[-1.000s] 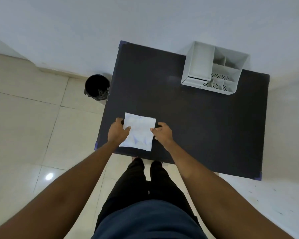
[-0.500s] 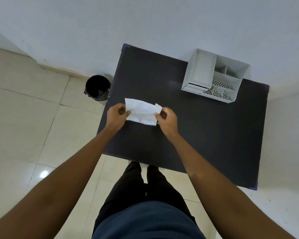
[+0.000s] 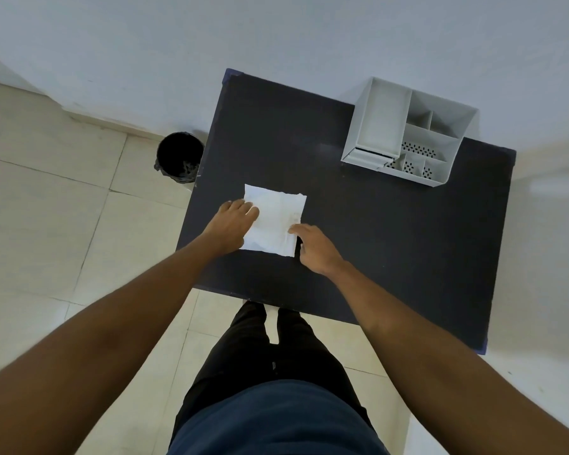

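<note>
Black table (image 3: 391, 244) carries one white paper sheet (image 3: 278, 215) and one white organizer (image 3: 380, 126). Left hand (image 3: 232, 226) presses flat on the sheet; right hand (image 3: 316, 249), fingers extended, touches its edge.

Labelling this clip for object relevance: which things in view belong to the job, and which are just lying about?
In the job:
- white paper, flat on the black table
- left hand, resting on the paper's left edge
- right hand, touching its right edge

Lying about:
- white desk organiser, at the table's far side
- black bin, on the floor
</note>
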